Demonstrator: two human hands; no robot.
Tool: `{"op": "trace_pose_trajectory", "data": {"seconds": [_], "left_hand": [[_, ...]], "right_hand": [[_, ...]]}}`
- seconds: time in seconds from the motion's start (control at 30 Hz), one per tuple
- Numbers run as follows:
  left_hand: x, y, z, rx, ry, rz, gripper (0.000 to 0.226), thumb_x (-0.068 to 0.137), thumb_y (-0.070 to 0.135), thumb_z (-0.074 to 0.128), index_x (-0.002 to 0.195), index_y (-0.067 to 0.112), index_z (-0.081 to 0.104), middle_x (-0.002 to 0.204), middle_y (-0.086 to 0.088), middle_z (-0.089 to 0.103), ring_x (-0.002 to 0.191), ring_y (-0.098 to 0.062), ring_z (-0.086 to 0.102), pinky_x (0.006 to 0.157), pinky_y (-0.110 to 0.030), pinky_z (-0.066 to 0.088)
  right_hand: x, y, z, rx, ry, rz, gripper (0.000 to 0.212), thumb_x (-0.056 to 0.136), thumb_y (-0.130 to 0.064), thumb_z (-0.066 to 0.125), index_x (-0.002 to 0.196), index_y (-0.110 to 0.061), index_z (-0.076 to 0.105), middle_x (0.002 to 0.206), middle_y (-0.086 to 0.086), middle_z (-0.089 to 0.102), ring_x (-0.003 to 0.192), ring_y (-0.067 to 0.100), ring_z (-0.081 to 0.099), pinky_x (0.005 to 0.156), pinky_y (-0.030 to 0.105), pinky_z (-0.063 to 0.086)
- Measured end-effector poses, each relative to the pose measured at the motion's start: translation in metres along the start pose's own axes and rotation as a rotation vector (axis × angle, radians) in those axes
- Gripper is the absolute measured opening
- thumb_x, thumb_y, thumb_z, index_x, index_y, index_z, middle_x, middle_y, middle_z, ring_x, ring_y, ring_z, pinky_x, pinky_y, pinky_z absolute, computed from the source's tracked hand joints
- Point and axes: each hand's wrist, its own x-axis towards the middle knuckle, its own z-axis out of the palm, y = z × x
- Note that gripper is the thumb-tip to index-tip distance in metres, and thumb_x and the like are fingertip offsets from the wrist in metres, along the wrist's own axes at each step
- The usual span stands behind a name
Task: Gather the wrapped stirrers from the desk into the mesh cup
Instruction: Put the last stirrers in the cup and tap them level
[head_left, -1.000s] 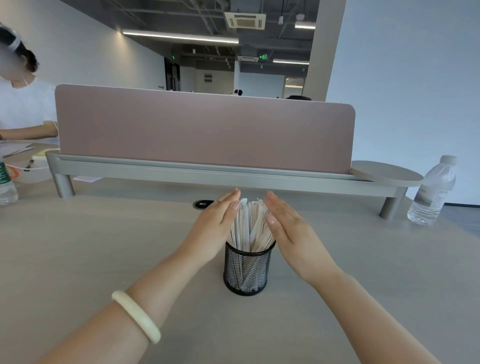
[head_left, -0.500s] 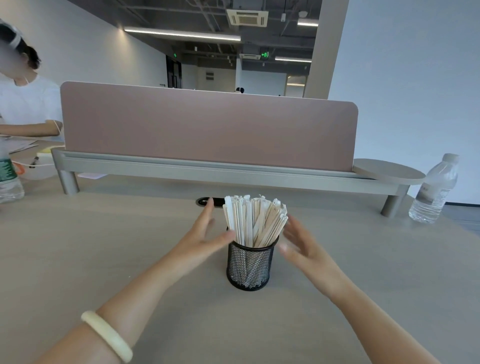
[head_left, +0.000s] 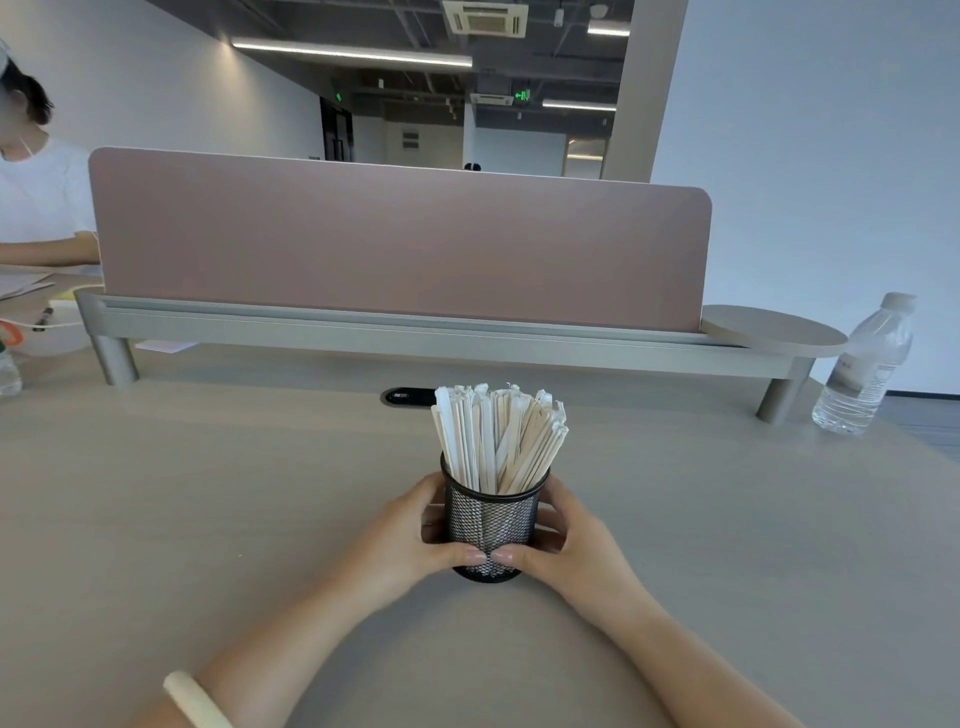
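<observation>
A black mesh cup (head_left: 488, 519) stands upright on the pale desk (head_left: 208, 519), in front of me at the centre. Several paper-wrapped stirrers (head_left: 498, 436) stand bunched in it, fanning out above the rim. My left hand (head_left: 410, 540) wraps the cup's left side and my right hand (head_left: 566, 545) wraps its right side. The two thumbs meet on the cup's front near the base. I see no loose stirrers on the desk.
A pink divider panel (head_left: 400, 244) on a grey raised rail (head_left: 415, 343) crosses the desk behind the cup. A clear water bottle (head_left: 865, 364) stands at the far right. A cable port (head_left: 408, 397) lies behind the cup. A person in white (head_left: 36, 197) sits at the far left.
Both hands dropped from the stirrers' tops to the cup's sides and closed around it. The stirrers spread out once released.
</observation>
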Motion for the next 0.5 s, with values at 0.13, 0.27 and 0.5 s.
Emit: {"op": "trace_pose_trajectory", "data": {"seconds": [0.13, 0.27, 0.5], "left_hand": [[-0.004, 0.006, 0.010, 0.025, 0.035, 0.007, 0.059, 0.059, 0.014, 0.080, 0.106, 0.034, 0.051, 0.102, 0.029, 0.069, 0.101, 0.008, 0.063, 0.083, -0.014, 0.049], [0.014, 0.032, 0.032, 0.022, 0.067, 0.089, 0.063, 0.062, 0.008, 0.080, 0.108, 0.039, 0.050, 0.110, 0.021, 0.064, 0.104, 0.010, 0.061, 0.087, -0.011, 0.047], [0.091, 0.073, 0.134, 0.021, -0.097, 0.195, 0.073, 0.058, 0.027, 0.076, 0.125, 0.026, 0.048, 0.124, 0.004, 0.064, 0.114, -0.007, 0.060, 0.099, -0.033, 0.048]], "right_hand": [[-0.005, -0.004, -0.004, -0.005, 0.023, -0.028, 0.072, 0.067, -0.012, 0.081, 0.114, -0.051, 0.043, 0.113, -0.024, 0.062, 0.111, -0.001, 0.060, 0.091, 0.020, 0.050], [-0.004, -0.017, -0.036, -0.002, 0.089, -0.034, 0.073, 0.067, -0.009, 0.081, 0.117, -0.048, 0.045, 0.114, -0.028, 0.062, 0.110, -0.006, 0.059, 0.095, 0.018, 0.047], [-0.019, -0.013, -0.151, -0.042, 0.262, -0.027, 0.056, 0.071, -0.002, 0.077, 0.105, -0.040, 0.056, 0.114, -0.015, 0.064, 0.097, -0.012, 0.061, 0.076, 0.009, 0.051]]}}
